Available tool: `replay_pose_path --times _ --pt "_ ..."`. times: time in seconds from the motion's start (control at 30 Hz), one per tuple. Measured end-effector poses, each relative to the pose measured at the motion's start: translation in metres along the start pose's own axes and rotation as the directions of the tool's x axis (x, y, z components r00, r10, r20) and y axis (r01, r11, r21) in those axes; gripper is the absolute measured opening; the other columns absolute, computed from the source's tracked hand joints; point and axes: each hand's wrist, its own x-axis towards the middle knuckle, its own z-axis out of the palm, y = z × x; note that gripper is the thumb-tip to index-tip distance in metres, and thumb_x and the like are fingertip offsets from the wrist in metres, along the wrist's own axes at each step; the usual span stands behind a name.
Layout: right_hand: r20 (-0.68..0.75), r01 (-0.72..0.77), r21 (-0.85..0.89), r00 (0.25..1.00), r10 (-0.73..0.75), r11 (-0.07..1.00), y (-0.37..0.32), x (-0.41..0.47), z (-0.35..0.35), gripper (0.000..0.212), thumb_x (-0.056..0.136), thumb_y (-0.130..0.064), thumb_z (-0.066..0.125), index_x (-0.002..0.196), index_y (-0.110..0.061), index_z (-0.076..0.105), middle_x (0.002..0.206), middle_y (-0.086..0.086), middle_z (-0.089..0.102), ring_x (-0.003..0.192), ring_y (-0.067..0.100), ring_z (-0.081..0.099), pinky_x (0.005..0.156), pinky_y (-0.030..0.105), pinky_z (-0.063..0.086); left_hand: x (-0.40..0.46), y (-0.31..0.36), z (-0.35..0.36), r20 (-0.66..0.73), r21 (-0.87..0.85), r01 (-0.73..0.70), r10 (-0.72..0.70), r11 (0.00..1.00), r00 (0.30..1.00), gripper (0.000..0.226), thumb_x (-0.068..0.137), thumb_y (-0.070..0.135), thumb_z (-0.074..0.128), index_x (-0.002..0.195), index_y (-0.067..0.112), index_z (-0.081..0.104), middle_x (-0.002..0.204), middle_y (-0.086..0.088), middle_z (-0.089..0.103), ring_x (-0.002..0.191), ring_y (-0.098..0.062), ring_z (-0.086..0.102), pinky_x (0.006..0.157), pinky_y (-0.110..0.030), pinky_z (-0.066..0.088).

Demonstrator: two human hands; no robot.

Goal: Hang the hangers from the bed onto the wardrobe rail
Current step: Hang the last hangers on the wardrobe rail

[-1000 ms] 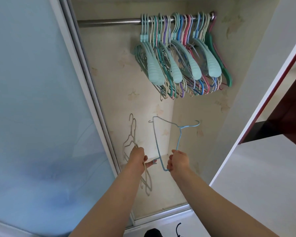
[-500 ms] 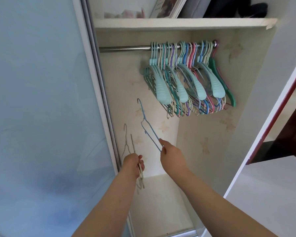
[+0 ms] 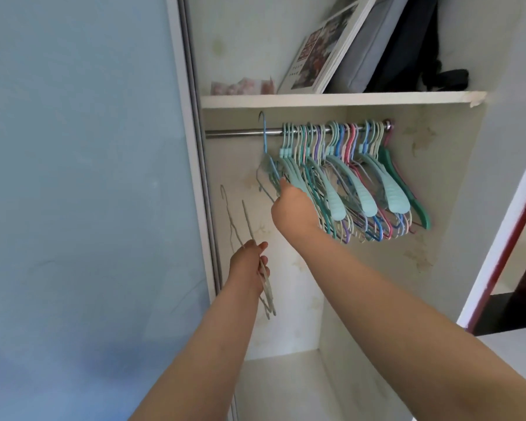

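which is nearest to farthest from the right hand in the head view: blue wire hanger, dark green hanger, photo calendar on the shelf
1. blue wire hanger: held in the right hand, hook up at the rail's left.
2. dark green hanger: rail's right end.
3. photo calendar: on the shelf above.

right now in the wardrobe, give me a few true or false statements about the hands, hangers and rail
1. The right hand holds a blue wire hanger up at the rail. True.
2. The left hand is empty. False: it grips pale wire hangers.
3. The hung hangers crowd the rail's right end. True.
4. The shelf above the rail is bare. False: a calendar and bags lean there.
5. The blue hanger's hook is right of the hung bunch. False: it is left of it.
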Motion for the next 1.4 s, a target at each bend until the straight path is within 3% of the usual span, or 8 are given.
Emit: replay_pose_path --times 0.43,0.57,0.63,0.7,0.77,0.97,1.1,1.4 --pt "0.109 -0.185 -0.177 0.973 0.206 0.967 0.042 0.016 -0.003 0.048 0.089 -0.001 0.041 0.135 -0.014 0.042 0.134 0.019 0.038 0.104 0.036 0.056 0.074 0.038 0.044 -0.015 0.029 0.027 0.121 -0.065 -0.253 0.259 0.965 0.958 0.045 0.095 0.008 0.055 0.135 0.027 0.049 0.098 0.010 0.069 0.050 -0.005 0.043 0.048 -0.021 0.028" --pt "-0.192 -0.060 -0.317 0.981 -0.002 0.946 0.039 -0.016 -0.011 0.045 0.097 -0.042 0.042 0.128 -0.010 0.048 0.131 0.014 0.041 0.117 0.033 0.042 0.090 0.043 0.041 -0.013 0.024 0.034 0.152 -0.121 -0.265 0.281 0.957 0.948 0.044 0.095 0.008 0.053 0.133 0.030 0.050 0.100 0.010 0.069 0.061 -0.005 0.050 0.051 -0.019 0.038" --pt "-0.053 0.011 -0.232 0.998 -0.024 0.973 0.032 -0.036 -0.023 0.060 0.094 -0.061 0.031 0.116 -0.010 0.055 0.117 0.011 0.053 0.108 0.031 0.050 0.085 0.040 0.043 -0.011 0.023 0.036 0.162 -0.155 -0.263 0.287 0.952 0.944 0.046 0.095 0.006 0.052 0.136 0.029 0.048 0.101 0.009 0.069 0.070 -0.006 0.054 0.058 -0.020 0.042" --pt "0.339 0.014 -0.193 0.939 0.053 0.981 0.025 -0.057 -0.028 0.064 0.091 -0.068 0.026 0.103 -0.012 0.054 0.103 0.006 0.060 0.095 0.027 0.057 0.077 0.037 0.043 -0.009 0.024 0.039 0.162 -0.203 -0.267 0.301 0.942 0.940 0.049 0.096 0.002 0.050 0.139 0.025 0.045 0.100 0.006 0.068 0.068 -0.008 0.052 0.054 -0.020 0.043" --pt "0.470 0.079 -0.270 0.880 0.060 0.960 0.026 -0.073 -0.021 0.048 0.097 -0.056 0.026 0.097 -0.014 0.049 0.102 0.006 0.063 0.089 0.027 0.057 0.070 0.035 0.040 -0.008 0.029 0.043 0.149 -0.192 -0.280 0.310 0.941 0.939 0.049 0.096 0.002 0.049 0.140 0.025 0.044 0.100 0.007 0.067 0.063 -0.007 0.047 0.046 -0.017 0.039" --pt "0.002 0.048 -0.295 0.999 -0.050 0.954 0.031 -0.066 -0.017 0.031 0.104 -0.032 0.022 0.110 -0.012 0.044 0.090 0.011 0.068 0.083 0.032 0.065 0.059 0.031 0.032 -0.011 0.048 0.042 0.153 0.063 -0.345 0.333 0.936 0.931 0.027 0.104 0.028 0.038 0.127 0.027 0.052 0.116 0.004 0.064 0.084 -0.009 0.065 0.058 -0.023 0.046" --pt "-0.121 0.062 -0.344 0.987 -0.110 0.937 0.034 -0.048 -0.020 0.028 0.104 -0.029 0.025 0.112 -0.010 0.045 0.087 0.012 0.069 0.082 0.033 0.067 0.057 0.030 0.031 -0.006 0.051 0.033 0.106 0.181 -0.381 0.367 0.907 0.924 0.033 0.103 0.041 0.030 0.122 0.025 0.053 0.085 0.002 0.064 0.045 -0.008 0.044 0.040 -0.017 0.028" --pt "0.041 0.093 -0.509 0.996 -0.084 0.856 0.040 0.018 -0.011 0.032 0.086 0.003 0.044 0.118 -0.002 0.044 0.091 0.012 0.069 0.079 0.031 0.067 0.056 0.028 0.038 0.000 0.067 0.035 0.062 0.141 -0.303 0.297 0.943 0.953 0.034 0.094 0.015 0.025 0.117 0.021 0.050 0.059 -0.004 0.046 0.031 -0.009 0.024 0.038 -0.014 0.016"
